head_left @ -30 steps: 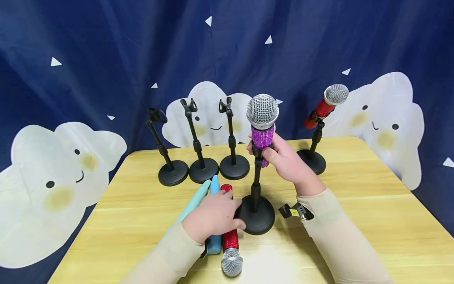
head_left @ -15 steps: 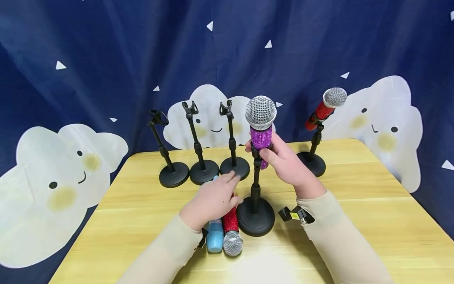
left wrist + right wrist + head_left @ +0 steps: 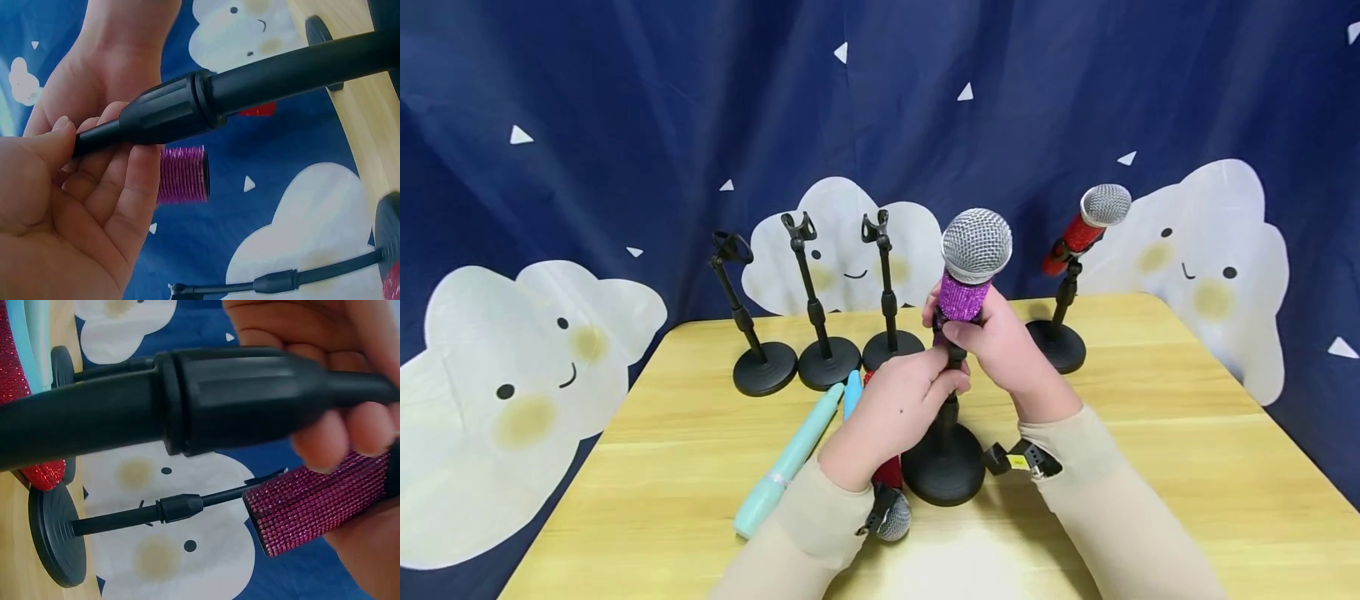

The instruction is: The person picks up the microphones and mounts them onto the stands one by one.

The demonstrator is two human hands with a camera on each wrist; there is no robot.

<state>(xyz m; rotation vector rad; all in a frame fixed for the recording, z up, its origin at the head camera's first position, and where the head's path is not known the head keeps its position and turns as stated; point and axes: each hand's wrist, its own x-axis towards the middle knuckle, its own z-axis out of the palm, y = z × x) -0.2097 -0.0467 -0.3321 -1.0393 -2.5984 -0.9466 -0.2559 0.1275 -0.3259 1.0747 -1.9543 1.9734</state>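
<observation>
A purple glittery microphone (image 3: 964, 298) with a silver mesh head sits tilted in the clip of a black microphone stand (image 3: 943, 468), near the middle of the table. My right hand (image 3: 1006, 350) grips the microphone around the clip, thumb on the near side. Below it, my left hand (image 3: 898, 404) holds the stand's thin upper pole, seen closely in the left wrist view with fingers curled around the pole (image 3: 100, 137). The microphone's tail end (image 3: 312, 506) sticks out past the clip in the right wrist view. My left arm partly hides a red glittery microphone (image 3: 895, 515) lying on the table.
Several black stands with bare clips, one of them the nearest stand (image 3: 891, 342), line the back left. At the back right, another stand (image 3: 1056, 346) bears a red microphone (image 3: 1078, 233). A teal tapered rod (image 3: 790, 462) and a mostly hidden blue one (image 3: 852, 393) lie left of the hands.
My left hand has moved from above the lying red microphone up and right to the stand's pole. The purple microphone has shifted slightly right and tilted, with my right hand still holding it.
</observation>
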